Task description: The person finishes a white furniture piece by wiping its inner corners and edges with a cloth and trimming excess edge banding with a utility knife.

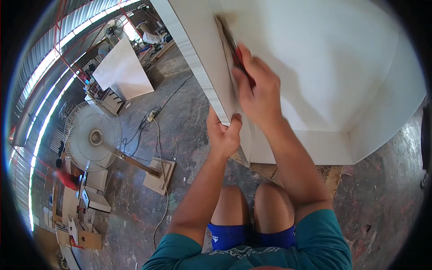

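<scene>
In the head view, my right hand (pixel 261 87) is closed around a red-and-black handled tool (pixel 238 56). Its narrow, dark end points up and away along the inner face of a white panel (pixel 202 49); blur hides its exact kind. My left hand (pixel 224 135) grips the near lower corner of that panel, thumb on the inner side and fingers around the outer edge. The panel stands along the left side of a white cabinet (pixel 310 146), whose open interior faces me. A brownish smudge shows on the white surface near the tool's far end.
A pedestal fan (pixel 93 135) stands on a wooden base (pixel 159 175) to the left, with cables (pixel 157 135) across the concrete floor. A large white board (pixel 123 69) leans farther back. Another person (pixel 65 175) in red is among boards at far left. Cardboard (pixel 333 177) lies under the cabinet.
</scene>
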Tool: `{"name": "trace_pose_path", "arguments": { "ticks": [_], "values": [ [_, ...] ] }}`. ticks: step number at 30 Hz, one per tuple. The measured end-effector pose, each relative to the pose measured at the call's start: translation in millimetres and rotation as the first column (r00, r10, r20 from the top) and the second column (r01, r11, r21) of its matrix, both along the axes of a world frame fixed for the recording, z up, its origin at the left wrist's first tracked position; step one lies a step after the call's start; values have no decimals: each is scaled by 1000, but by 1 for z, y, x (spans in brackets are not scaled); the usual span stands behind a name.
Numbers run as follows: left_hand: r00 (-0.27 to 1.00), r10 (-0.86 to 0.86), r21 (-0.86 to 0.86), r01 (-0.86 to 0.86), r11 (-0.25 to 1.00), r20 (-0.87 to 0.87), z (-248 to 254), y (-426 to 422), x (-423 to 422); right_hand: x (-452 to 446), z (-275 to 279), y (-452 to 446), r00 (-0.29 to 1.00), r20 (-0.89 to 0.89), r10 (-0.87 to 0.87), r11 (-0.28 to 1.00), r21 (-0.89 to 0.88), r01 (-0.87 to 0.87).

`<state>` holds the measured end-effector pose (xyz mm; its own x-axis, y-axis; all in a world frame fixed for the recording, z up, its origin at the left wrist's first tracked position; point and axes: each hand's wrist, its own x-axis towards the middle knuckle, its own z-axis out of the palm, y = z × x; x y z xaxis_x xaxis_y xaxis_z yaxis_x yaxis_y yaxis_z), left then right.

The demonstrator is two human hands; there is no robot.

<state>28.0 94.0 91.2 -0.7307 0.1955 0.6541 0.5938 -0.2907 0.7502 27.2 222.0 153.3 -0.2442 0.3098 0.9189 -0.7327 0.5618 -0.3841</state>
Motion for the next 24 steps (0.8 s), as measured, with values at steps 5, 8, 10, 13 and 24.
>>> {"name": "trace_pose_path", "arguments": {
  "ticks": [5, 8, 10, 13, 24],
  "values": [
    [999, -24, 15, 25, 1000, -26, 0, -1, -1, 1, 11, 1, 1000, 4, 1, 1000, 19, -1],
    [999, -22, 11, 22, 1000, -30, 3, 0, 2, 8, -33, -11, 1000, 10, -3, 1000, -5, 3],
    [999, -5, 12, 5, 1000, -53, 3, 1, 2, 5, -33, -12, 999, -39, -17, 1000, -21, 17],
    [998, -9, 14, 10, 1000, -59, -2, 1, 0, 1, 13, -2, 996, -58, -65, 998, 5, 65],
    [999, 2, -13, -2, 1000, -49, 0, 0, -4, 10, -44, -15, 999, 35, -23, 999, -32, 24]
  ]
}}
